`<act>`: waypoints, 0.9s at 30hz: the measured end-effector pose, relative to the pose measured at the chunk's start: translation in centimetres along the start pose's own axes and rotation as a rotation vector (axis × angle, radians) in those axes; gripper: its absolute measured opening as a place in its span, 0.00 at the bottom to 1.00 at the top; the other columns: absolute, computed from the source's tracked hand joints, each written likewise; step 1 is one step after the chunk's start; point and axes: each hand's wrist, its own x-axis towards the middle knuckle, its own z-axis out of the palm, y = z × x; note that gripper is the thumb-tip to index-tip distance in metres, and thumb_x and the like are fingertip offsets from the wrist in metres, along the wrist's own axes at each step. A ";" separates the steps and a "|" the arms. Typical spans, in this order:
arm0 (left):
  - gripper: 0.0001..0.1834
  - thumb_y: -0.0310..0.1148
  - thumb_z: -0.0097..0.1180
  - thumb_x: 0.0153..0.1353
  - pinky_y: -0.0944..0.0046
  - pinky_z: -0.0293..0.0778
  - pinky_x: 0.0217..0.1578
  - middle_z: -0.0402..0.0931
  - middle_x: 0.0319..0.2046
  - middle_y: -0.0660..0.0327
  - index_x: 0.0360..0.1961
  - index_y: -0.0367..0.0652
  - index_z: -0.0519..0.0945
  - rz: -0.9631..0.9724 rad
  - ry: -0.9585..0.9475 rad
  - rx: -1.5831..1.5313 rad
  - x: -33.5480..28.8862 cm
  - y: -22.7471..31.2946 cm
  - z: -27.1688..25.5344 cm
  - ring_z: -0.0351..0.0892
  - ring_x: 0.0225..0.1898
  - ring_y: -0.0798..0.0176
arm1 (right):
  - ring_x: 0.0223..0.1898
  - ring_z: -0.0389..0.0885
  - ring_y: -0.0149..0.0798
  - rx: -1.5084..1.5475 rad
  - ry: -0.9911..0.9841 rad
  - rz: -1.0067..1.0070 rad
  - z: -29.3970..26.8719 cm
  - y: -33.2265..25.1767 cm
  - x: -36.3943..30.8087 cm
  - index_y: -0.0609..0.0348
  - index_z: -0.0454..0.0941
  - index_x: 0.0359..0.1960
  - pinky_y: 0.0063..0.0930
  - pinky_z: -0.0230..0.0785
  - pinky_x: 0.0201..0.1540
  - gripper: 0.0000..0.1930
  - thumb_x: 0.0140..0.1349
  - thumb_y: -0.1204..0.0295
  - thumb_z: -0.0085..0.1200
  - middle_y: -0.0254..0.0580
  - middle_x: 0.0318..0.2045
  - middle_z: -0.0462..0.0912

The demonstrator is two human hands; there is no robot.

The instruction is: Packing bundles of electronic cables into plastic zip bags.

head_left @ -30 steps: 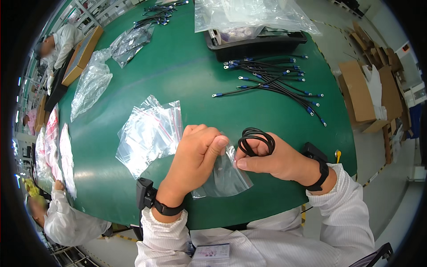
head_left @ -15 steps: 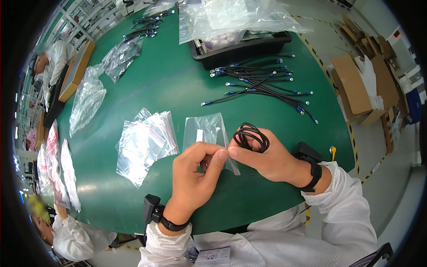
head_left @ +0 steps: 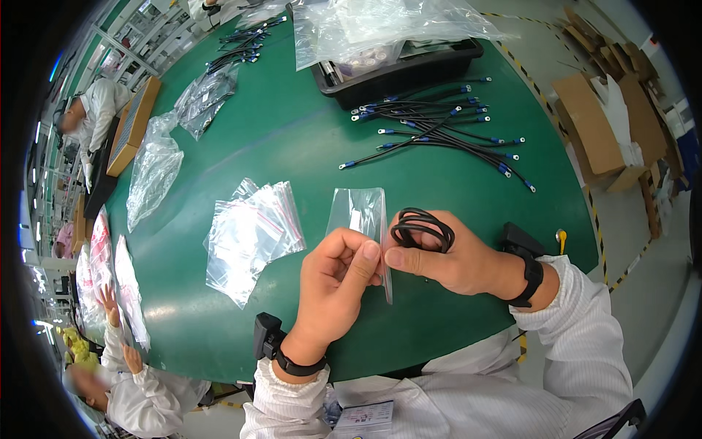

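Fingers [head_left: 362, 262] of our left hand [head_left: 331, 289] pinched a clear, flat plastic bag [head_left: 365, 202] mid-frame; our right hand [head_left: 462, 256] clasped a coiled black cable [head_left: 420, 217] beside it. Probably we were opening the bag; next, its mouth needed spreading.

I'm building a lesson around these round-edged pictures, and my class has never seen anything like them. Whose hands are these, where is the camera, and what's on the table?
There is no machine: these are a person's bare left hand and right hand. A wide fisheye camera on that person's head looks down, so straight edges bend near the rim. The left hand pinches a clear plastic bag, with the right fingertips at its edge; the right hand also holds a coiled black cable. On the green table lie loose clear bags, black cables and a black tray.
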 end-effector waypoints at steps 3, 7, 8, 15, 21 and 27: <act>0.09 0.35 0.56 0.76 0.73 0.74 0.35 0.80 0.32 0.66 0.41 0.39 0.77 -0.034 -0.021 -0.042 0.1 -0.1 0.1 0.76 0.32 0.76 | 0.34 0.68 0.21 0.012 0.008 -0.009 -0.2 0.1 -0.2 0.61 0.77 0.39 0.21 0.64 0.37 0.11 0.73 0.66 0.59 0.26 0.32 0.75; 0.10 0.36 0.54 0.77 0.72 0.73 0.36 0.80 0.32 0.66 0.41 0.40 0.77 -0.045 -0.051 -0.087 0.0 -0.3 0.0 0.76 0.33 0.76 | 0.35 0.68 0.21 -0.002 -0.005 -0.014 -0.1 -0.1 -0.1 0.61 0.77 0.38 0.20 0.64 0.38 0.11 0.73 0.66 0.59 0.26 0.31 0.75; 0.10 0.37 0.54 0.77 0.72 0.73 0.37 0.80 0.32 0.66 0.41 0.41 0.77 -0.052 -0.045 -0.091 0.0 -0.3 0.0 0.75 0.33 0.76 | 0.34 0.68 0.21 0.013 -0.008 -0.013 -0.1 -0.1 0.0 0.61 0.76 0.38 0.20 0.64 0.38 0.11 0.73 0.65 0.59 0.26 0.31 0.74; 0.10 0.36 0.54 0.77 0.72 0.71 0.36 0.80 0.32 0.66 0.40 0.41 0.76 -0.025 -0.066 -0.117 0.0 -0.5 0.2 0.74 0.33 0.76 | 0.34 0.68 0.21 -0.008 -0.013 -0.019 -0.1 -0.1 -0.1 0.61 0.77 0.39 0.20 0.63 0.37 0.12 0.73 0.64 0.59 0.26 0.31 0.75; 0.10 0.34 0.55 0.76 0.73 0.70 0.34 0.77 0.29 0.67 0.38 0.38 0.76 0.063 0.016 0.090 0.0 -0.6 0.7 0.73 0.31 0.76 | 0.34 0.69 0.22 -0.049 0.017 -0.030 -0.1 0.0 0.1 0.62 0.78 0.39 0.21 0.65 0.37 0.13 0.73 0.63 0.60 0.26 0.31 0.76; 0.11 0.36 0.53 0.77 0.74 0.67 0.33 0.80 0.31 0.67 0.39 0.40 0.76 0.075 0.027 0.145 0.0 -1.0 0.6 0.72 0.31 0.78 | 0.35 0.70 0.21 -0.048 0.016 -0.075 -0.1 0.0 0.1 0.62 0.78 0.40 0.21 0.66 0.38 0.12 0.72 0.64 0.60 0.26 0.31 0.76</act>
